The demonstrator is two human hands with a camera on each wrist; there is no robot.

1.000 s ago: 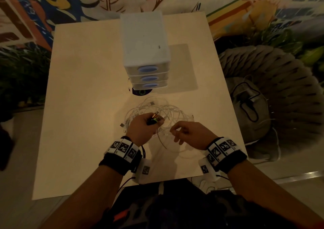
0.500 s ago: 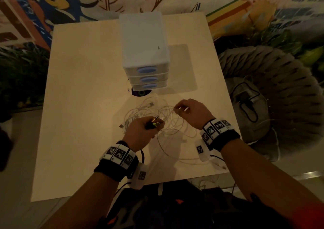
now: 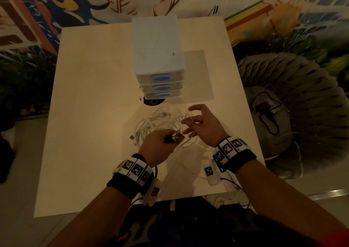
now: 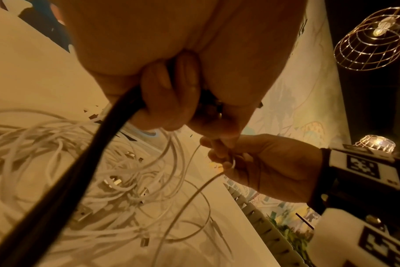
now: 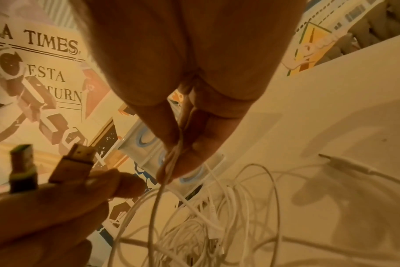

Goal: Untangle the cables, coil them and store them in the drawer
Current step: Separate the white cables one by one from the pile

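Observation:
A tangle of white cables (image 3: 160, 123) lies on the pale table (image 3: 90, 114) in front of a white three-drawer unit (image 3: 158, 58) whose drawers are closed. My left hand (image 3: 158, 144) grips a black cable (image 4: 80, 171) by its end, and two plugs (image 5: 73, 168) stick out past the thumb. My right hand (image 3: 202, 126) hovers just right of it over the tangle. A thin white cable (image 5: 171, 162) runs between its fingers, pinched there, while the other fingers are spread. A loop of that cable hangs down to the pile.
A dark disc (image 3: 153, 101) peeks out from under the drawer unit's front. Right of the table a grey bag (image 3: 268, 114) sits on the floor against a woven pouf (image 3: 302, 95). Loose USB plugs (image 4: 112, 180) lie among the white cables.
My right hand has moved from near the table's front edge out over the tangle, lifting a white strand and spreading its fingers. The left hand has stayed put with the black cable.

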